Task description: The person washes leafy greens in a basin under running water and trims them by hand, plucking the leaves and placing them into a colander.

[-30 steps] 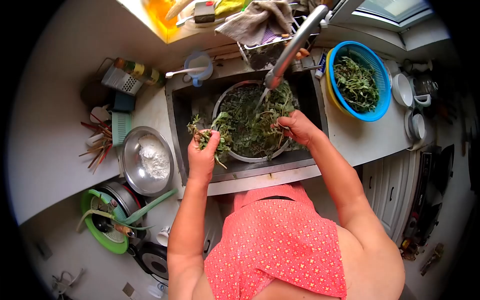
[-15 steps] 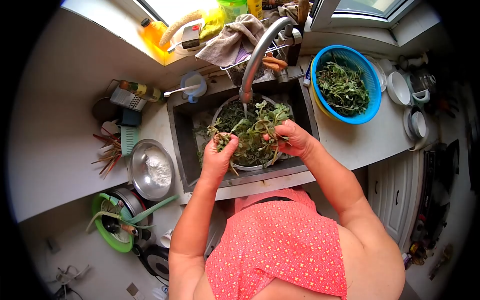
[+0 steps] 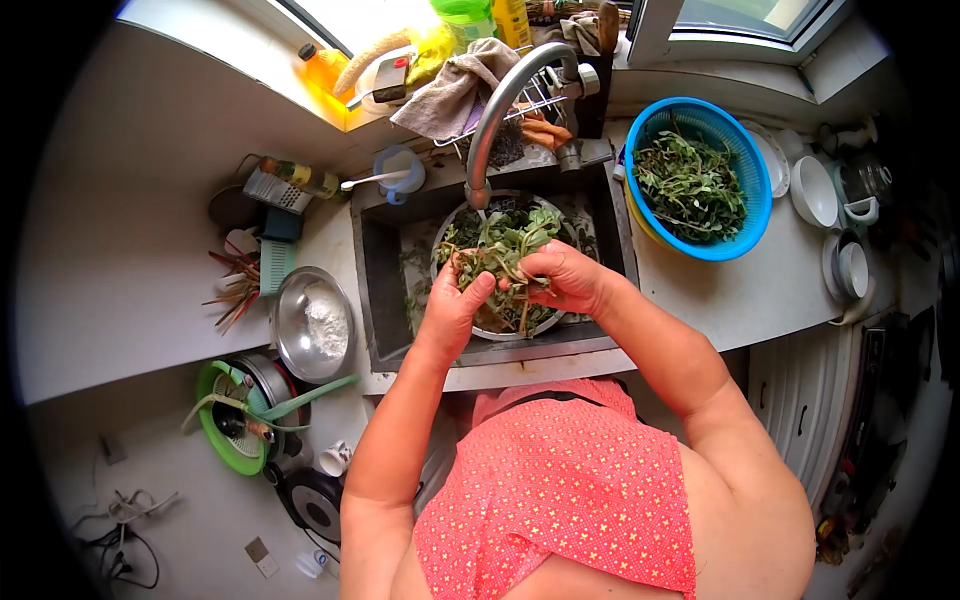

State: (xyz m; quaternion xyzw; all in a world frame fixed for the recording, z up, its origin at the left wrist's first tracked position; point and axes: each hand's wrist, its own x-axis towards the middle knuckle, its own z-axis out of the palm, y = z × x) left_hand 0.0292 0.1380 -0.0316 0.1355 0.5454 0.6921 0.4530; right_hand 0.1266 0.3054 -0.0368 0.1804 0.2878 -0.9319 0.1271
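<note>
Both of my hands are over a round metal bowl [image 3: 545, 328] that stands in the dark sink [image 3: 380, 260]. My left hand [image 3: 455, 305] is closed on stems at the near left side of a bunch of leafy greens [image 3: 510, 240]. At the right side of the same bunch, my right hand [image 3: 565, 278] grips stems between thumb and fingers. The curved faucet [image 3: 488, 130] hangs just above the greens. More leaves lie in the bowl beneath, partly hidden by the bunch and my hands.
A blue basket [image 3: 762, 170] of greens stands right of the sink. To the left are a metal bowl [image 3: 345, 345] with white powder, a blue cup [image 3: 402, 172] with a toothbrush, and a green basin [image 3: 215, 440]. A cloth [image 3: 455, 95] drapes over the rack behind.
My hands have come closer together, bringing the greens into one bunch between them. The right hand has moved left and the left hand slightly right. The camera view has shifted a little.
</note>
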